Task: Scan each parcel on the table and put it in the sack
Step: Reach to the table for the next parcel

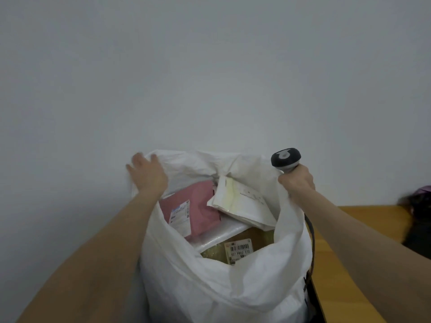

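Sack point(210, 287) stands beside the table point(349, 229), mouth open, with a pink parcel point(200, 206) and others inside. My left hand point(147, 173) is spread on the left rim. My right hand point(297, 180) curls round the scanner point(285, 158) at the right rim. Best to pull the rims wide apart so the next parcel drops in clean.

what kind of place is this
Probably a parcel sorting or dispatch room: a white sack full of labelled parcels, like the pink mailer and barcoded box, and a handheld scanner gripped in the right hand.

Arms outstretched, left grip point(147, 174) spread flat, right grip point(297, 181) curled tight
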